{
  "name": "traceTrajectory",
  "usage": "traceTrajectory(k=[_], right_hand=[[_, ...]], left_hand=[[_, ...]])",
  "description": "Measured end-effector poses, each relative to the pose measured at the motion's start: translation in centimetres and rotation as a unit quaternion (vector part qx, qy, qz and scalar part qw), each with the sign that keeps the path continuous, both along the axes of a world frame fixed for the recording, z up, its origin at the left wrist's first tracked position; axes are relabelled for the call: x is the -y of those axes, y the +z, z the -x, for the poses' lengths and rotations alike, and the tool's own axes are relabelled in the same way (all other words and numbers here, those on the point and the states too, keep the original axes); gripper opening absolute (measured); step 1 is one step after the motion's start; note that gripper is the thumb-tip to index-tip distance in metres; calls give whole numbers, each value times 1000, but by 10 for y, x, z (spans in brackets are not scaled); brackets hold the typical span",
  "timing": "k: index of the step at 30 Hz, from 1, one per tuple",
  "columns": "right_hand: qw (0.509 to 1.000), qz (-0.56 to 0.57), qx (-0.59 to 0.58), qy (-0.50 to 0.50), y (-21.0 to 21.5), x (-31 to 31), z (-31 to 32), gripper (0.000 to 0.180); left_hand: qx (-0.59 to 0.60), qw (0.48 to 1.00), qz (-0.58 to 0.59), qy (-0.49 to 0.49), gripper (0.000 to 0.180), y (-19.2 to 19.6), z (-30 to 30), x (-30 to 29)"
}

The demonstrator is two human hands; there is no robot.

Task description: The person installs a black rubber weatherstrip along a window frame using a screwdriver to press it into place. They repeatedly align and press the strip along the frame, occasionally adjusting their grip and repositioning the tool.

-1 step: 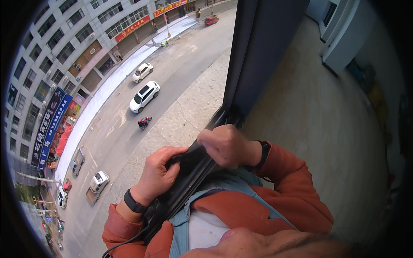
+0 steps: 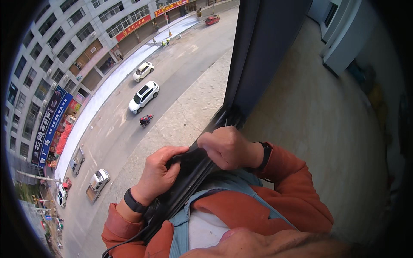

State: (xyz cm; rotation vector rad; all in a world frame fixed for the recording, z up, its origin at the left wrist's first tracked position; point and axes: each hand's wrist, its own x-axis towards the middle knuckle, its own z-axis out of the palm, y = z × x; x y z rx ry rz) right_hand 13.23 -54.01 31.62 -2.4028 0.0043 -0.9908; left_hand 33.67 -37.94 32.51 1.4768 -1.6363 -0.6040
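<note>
Gripping sill [image 2: 186,174] with left hand [image 2: 157,175], balling right hand [image 2: 226,147], cannot tell around what, near post [image 2: 260,53], above street [image 2: 180,81] and car [image 2: 144,97].

Pale floor [image 2: 309,142], white wall [image 2: 345,47]; outside, grey building [image 2: 58,51] beyond daylit street [image 2: 178,73]

On my feed: one black sill rail [image 2: 188,164], long and narrow, set slantwise from near left to far right, its far end running into a dark corner. I log a broad dark face with a dull sheen on the left and thin parallel ridges along the right, the edges catching paler light. Middle and near stretches are partly covered from where I watch, and I can't tell whether the broad face is a separate strip.
</note>
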Motion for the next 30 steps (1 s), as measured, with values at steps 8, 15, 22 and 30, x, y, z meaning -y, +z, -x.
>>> traceTrajectory(k=[8,15,22,30], right_hand=[[999,-24,-3,-21,-3,39,-11,8],[999,-25,2,-24,-2,34,-8,8],[997,-66,-32,-13,-3,48,-16,7],[997,-70,-11,-13,-2,44,-12,8]], left_hand=[[-19,1000,-16,-2,39,-2,-4,-2],[-26,999,-19,0,42,-3,-4,-1],[-36,999,-20,-3,38,-4,-5,2],[-44,999,-31,2,43,-7,-7,3]])
